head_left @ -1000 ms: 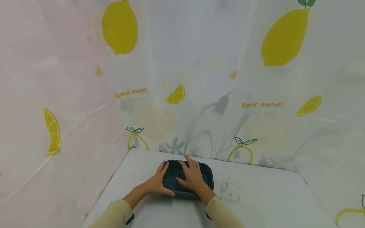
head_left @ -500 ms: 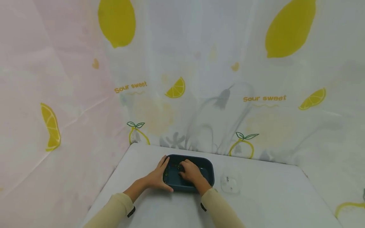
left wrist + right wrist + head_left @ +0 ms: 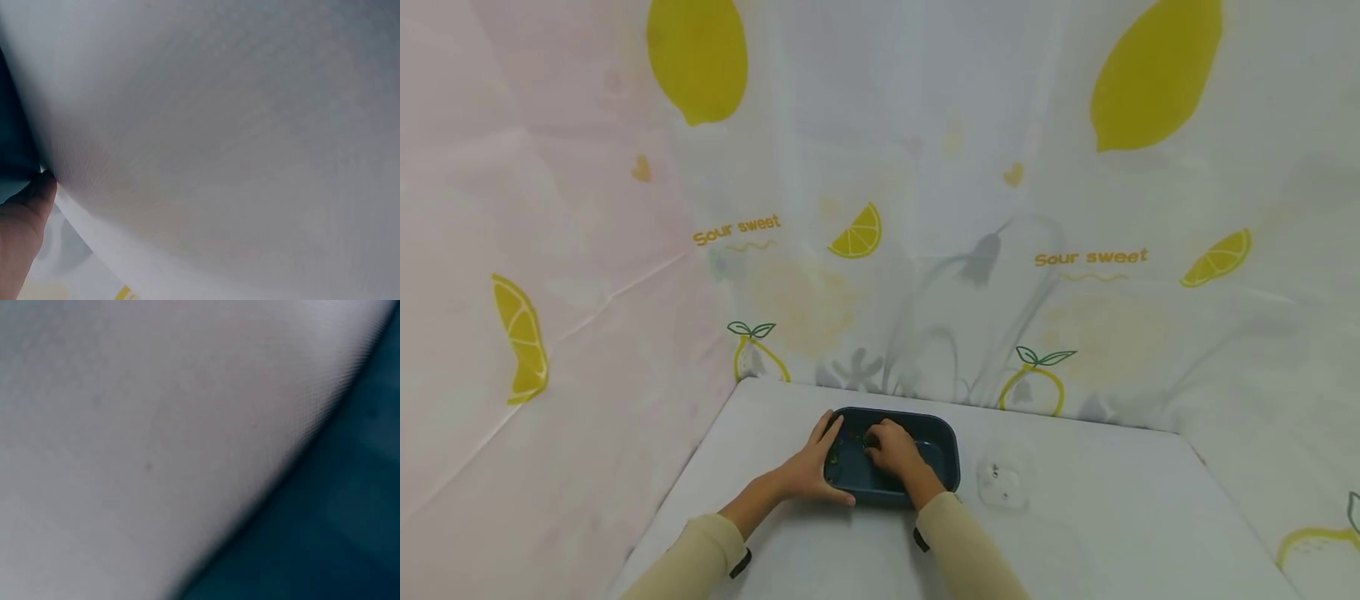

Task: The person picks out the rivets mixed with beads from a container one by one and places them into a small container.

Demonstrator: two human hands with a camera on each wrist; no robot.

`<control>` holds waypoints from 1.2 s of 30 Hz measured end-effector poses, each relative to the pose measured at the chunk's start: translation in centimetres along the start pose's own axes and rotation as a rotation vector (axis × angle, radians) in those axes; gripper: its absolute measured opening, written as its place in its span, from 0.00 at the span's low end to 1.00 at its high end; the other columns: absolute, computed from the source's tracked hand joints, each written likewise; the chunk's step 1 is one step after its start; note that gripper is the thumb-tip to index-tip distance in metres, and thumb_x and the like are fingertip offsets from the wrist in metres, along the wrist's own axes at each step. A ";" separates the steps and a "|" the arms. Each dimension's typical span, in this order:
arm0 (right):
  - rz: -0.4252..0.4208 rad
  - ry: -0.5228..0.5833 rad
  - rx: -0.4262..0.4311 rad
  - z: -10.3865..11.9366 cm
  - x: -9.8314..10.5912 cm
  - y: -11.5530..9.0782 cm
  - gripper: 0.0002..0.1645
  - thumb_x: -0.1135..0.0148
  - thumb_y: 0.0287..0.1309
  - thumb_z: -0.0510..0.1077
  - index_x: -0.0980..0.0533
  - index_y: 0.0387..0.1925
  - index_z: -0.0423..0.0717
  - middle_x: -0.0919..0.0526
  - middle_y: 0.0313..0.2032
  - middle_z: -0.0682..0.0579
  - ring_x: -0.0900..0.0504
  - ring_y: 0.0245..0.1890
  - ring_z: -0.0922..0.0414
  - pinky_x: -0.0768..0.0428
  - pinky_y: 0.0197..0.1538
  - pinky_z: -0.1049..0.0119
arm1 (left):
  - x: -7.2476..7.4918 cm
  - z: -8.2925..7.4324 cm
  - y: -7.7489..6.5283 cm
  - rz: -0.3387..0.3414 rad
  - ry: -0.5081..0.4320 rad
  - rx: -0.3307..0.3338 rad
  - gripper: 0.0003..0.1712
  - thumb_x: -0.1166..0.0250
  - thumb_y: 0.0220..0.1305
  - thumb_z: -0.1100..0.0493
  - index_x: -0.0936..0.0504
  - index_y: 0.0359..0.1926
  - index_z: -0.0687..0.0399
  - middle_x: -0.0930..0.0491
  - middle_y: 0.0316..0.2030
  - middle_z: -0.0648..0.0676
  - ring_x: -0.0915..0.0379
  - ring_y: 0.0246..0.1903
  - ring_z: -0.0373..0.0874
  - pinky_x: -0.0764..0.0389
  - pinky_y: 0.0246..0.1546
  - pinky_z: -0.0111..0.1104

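Observation:
In the head view a dark blue rectangular box [image 3: 942, 433] with rounded corners stands on the white table. My left hand [image 3: 805, 475] grips its left end, fingers along the far left rim and thumb at the near side. Several small colourful pieces [image 3: 834, 457] lie inside the box near that hand. My right hand [image 3: 897, 450] reaches into the middle of the box, fingers curled downward; I cannot tell whether they hold a piece. The left wrist view catches a left fingertip [image 3: 39, 194] at the box's dark side. Only the box's edge [image 3: 312, 519] and tabletop fill the right wrist view.
Right of the box a clear square container [image 3: 1002, 486] sits on the white table [image 3: 1097, 500], with tiny dark spots showing in it. Lemon-printed curtains [image 3: 925, 275] hang behind the table and along its sides.
My right hand's fingers, spread over the box a second ago, have drawn together and curled inside it. The left hand keeps its grip. The head view has tilted slightly.

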State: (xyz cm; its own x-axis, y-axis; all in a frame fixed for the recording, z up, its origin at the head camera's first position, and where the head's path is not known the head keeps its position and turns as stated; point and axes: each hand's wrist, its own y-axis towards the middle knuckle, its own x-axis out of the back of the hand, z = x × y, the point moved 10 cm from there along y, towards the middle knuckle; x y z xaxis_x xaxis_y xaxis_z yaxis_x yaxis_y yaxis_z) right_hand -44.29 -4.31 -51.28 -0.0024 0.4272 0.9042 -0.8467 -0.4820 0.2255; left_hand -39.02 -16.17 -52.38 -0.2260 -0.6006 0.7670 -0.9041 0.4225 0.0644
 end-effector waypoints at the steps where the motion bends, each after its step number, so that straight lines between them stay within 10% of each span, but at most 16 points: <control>1: 0.002 0.002 -0.001 0.0 0.0 0.0 0.10 0.28 0.55 0.43 0.15 0.40 0.46 0.19 0.36 0.51 0.18 0.38 0.54 0.19 0.45 0.58 | 0.0 0.0 0.0 -0.001 0.002 0.002 0.79 0.20 0.38 0.33 0.60 0.79 0.52 0.70 0.78 0.64 0.55 0.75 0.65 0.31 0.62 0.56; 36: -0.007 0.335 -0.128 -1.6 0.1 -0.7 0.05 0.35 0.56 0.32 0.14 0.33 0.39 0.13 0.33 0.48 0.20 0.31 0.58 0.20 0.37 0.62 | -0.3 0.1 -0.4 -0.013 -0.017 0.020 0.77 0.21 0.39 0.32 0.59 0.80 0.50 0.69 0.78 0.63 0.51 0.74 0.64 0.30 0.61 0.57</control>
State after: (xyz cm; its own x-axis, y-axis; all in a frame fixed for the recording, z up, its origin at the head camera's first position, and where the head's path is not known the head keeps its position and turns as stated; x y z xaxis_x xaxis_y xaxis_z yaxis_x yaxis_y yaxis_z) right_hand -44.49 -2.71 -51.89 -0.1525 0.6677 0.7287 -0.9071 -0.3872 0.1650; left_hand -38.61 -16.27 -52.73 -0.2203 -0.6171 0.7554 -0.9141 0.4010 0.0610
